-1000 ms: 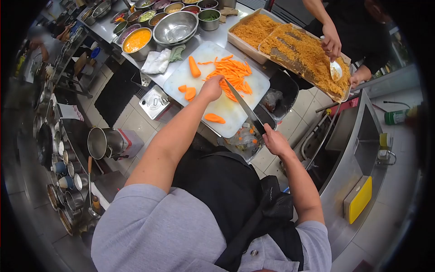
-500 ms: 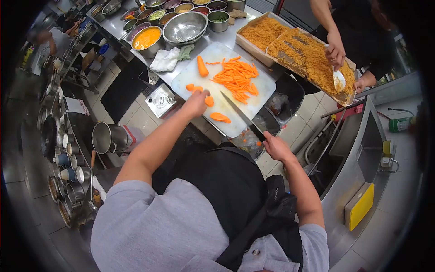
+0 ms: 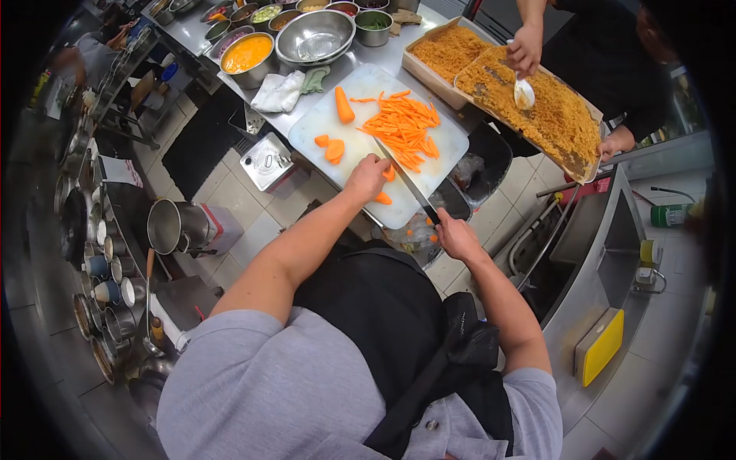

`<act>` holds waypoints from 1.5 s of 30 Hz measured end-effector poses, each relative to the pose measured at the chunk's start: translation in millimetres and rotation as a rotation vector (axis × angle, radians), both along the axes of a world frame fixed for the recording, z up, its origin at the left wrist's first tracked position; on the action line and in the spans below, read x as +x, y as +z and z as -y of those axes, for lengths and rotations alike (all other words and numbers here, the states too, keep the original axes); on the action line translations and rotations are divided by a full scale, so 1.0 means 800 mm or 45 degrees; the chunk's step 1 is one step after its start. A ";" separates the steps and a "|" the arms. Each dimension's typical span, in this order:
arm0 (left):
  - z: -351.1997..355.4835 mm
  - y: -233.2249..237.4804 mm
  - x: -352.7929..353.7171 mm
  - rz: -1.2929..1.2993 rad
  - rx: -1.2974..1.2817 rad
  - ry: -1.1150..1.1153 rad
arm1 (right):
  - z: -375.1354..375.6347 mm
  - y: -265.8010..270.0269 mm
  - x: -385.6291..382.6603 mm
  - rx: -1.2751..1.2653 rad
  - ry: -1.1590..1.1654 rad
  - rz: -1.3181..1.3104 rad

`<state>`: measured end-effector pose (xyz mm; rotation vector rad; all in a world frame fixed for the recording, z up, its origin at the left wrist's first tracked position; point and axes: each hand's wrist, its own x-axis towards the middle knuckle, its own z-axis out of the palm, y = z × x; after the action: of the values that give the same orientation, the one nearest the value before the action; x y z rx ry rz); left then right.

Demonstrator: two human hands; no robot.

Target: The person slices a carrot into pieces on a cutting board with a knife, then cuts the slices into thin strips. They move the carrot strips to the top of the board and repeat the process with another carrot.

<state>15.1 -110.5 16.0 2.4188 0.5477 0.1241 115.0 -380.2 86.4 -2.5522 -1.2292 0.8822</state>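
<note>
My right hand (image 3: 458,234) is wrapped round the black handle of a knife (image 3: 408,184), whose blade lies over the white cutting board (image 3: 311,125). Close to the blade, my left hand (image 3: 368,175) has its fingers together on a piece of carrot (image 3: 389,173). Another piece shows just below that hand. Thin carrot strips (image 3: 400,126) are heaped on the far right part of the board. A thick carrot chunk (image 3: 343,105) and several slices (image 3: 334,150) lie at its left.
Metal bowls (image 3: 315,37), a pot of orange liquid (image 3: 247,54) and a white cloth (image 3: 277,92) stand beyond the board. At the right, a co-worker's hand (image 3: 525,50) holds a spoon over a tray of orange food (image 3: 552,115). Bins sit below the board's right edge.
My left hand has moved right, from the slices to the knife blade, with a carrot piece. The co-worker's spoon hand has moved left over the tray.
</note>
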 end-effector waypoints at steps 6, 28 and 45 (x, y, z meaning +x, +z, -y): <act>-0.017 0.013 -0.047 0.069 -0.029 -0.039 | 0.005 -0.017 -0.007 0.030 -0.048 0.024; -0.052 0.029 -0.041 -0.182 0.394 -0.604 | 0.000 -0.002 -0.027 -0.041 -0.113 0.032; -0.024 -0.017 0.007 0.368 0.273 -0.392 | -0.018 0.032 -0.035 -0.149 0.009 0.135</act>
<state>20.7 -91.6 2.5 2.5966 0.0303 0.4095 87.3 -366.0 112.0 -2.7203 -1.2515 0.8541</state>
